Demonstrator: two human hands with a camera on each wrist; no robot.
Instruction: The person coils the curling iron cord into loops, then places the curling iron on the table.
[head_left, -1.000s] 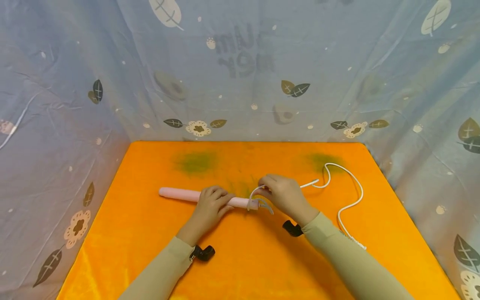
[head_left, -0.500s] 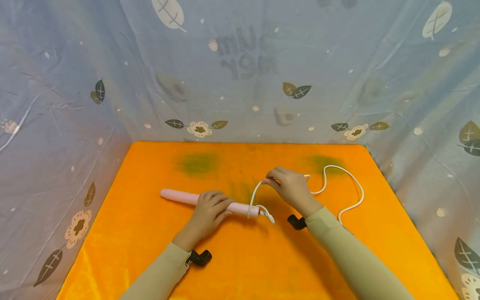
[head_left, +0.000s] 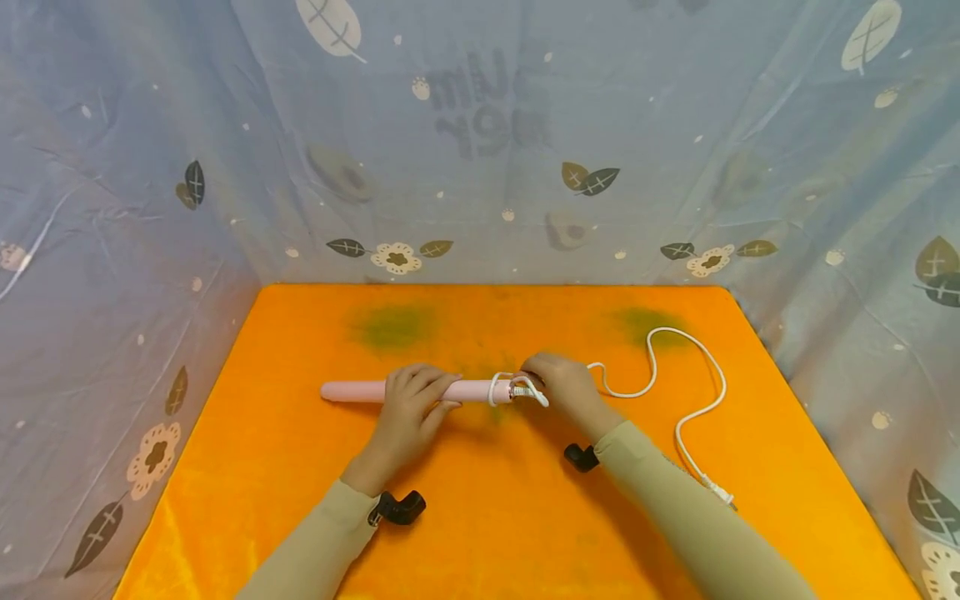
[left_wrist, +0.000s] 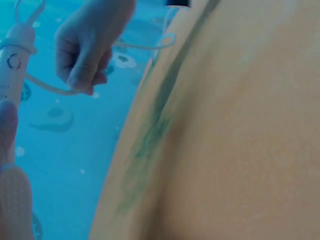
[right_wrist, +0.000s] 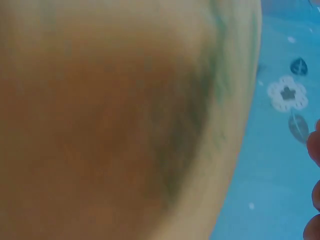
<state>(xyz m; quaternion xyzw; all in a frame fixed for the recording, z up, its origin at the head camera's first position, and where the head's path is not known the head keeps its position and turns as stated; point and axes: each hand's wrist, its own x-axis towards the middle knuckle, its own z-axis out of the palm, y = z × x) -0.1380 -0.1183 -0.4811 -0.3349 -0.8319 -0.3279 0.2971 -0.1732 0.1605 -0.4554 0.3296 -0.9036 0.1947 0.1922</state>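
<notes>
A pink hair straightener (head_left: 348,391) lies level above the orange table in the head view. My left hand (head_left: 407,408) grips it around the middle. One turn of its white cord (head_left: 681,425) circles the handle near the right end. My right hand (head_left: 568,393) is beside that end. In the left wrist view, the right hand (left_wrist: 92,45) pinches the cord between thumb and fingers, and the handle (left_wrist: 12,75) shows a round button. Only a few fingertips (right_wrist: 314,150) appear at the right wrist view's edge.
The rest of the cord snakes over the right side of the orange table (head_left: 480,525), ending in a white plug (head_left: 718,492) beside the right forearm. A patterned blue-grey curtain (head_left: 480,183) stands behind the table and along both sides. Black wrist mounts (head_left: 402,507) jut from the sleeves.
The right hand first draws the cord up and right, then comes back left close to the handle. The loop now sits tighter, and the straightener's right end has lifted to level.
</notes>
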